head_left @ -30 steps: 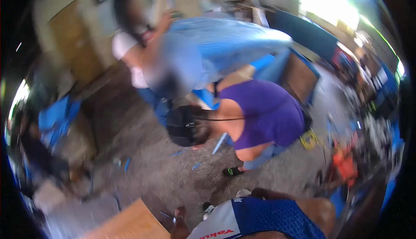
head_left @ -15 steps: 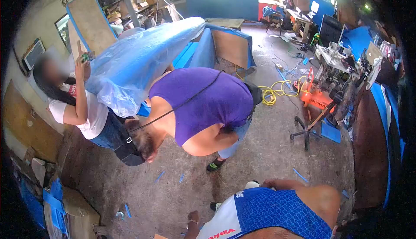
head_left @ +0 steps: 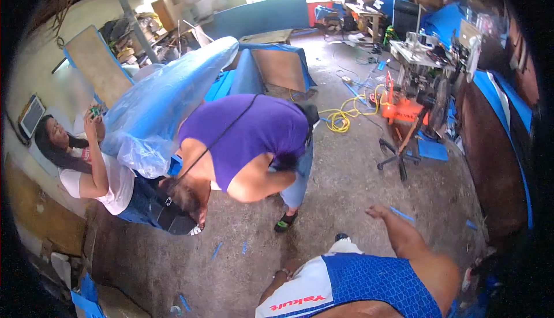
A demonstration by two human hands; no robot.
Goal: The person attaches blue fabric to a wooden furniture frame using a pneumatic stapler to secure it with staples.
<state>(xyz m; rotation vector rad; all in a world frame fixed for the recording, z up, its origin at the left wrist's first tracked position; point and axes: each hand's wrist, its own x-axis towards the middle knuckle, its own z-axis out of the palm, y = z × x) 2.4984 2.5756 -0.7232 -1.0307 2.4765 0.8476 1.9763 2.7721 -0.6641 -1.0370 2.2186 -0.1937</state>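
My right hand (head_left: 378, 211) reaches out over the concrete floor, its fingers apart and holding nothing. A thin blue strip (head_left: 402, 214) lies on the floor just beyond it. My left hand (head_left: 293, 266), with a band at the wrist, is low beside my blue and white jersey (head_left: 375, 277); its fingers are too unclear to make out. My shoe (head_left: 342, 237) shows between the two hands. In front of me, a person in a purple top (head_left: 245, 139) bends forward with head down.
At left, another person (head_left: 98, 179) holds up a small device (head_left: 95, 112). Behind stands a large blue form under clear plastic (head_left: 167, 93). A yellow hose (head_left: 340, 122), orange machine (head_left: 404, 107) and wheeled chair base (head_left: 399, 157) are at right. Blue scraps lie on the floor.
My right hand has moved out from my body, forward and right. My left hand has come in toward the jersey. The view has shifted, and most of the scene sits further left.
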